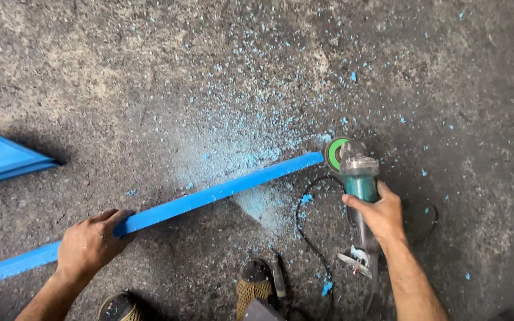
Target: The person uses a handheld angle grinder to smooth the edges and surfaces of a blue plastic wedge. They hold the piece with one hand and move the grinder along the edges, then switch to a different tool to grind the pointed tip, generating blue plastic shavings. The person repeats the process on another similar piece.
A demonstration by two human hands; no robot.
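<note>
A long blue strip (221, 191) lies slanted across the concrete floor, from lower left to upper right. My left hand (90, 242) presses down on it near its lower left end. My right hand (379, 215) grips the teal body of an angle grinder (358, 172). The grinder's green disc (334, 153) meets the strip's upper right end. Blue dust and chips (257, 137) are scattered over the floor above the strip.
Another blue piece (1, 157) pokes in at the left edge. The grinder's black cord (307, 229) loops over the floor below the strip. My two sandalled feet (254, 285) show at the bottom edge, one by the left arm.
</note>
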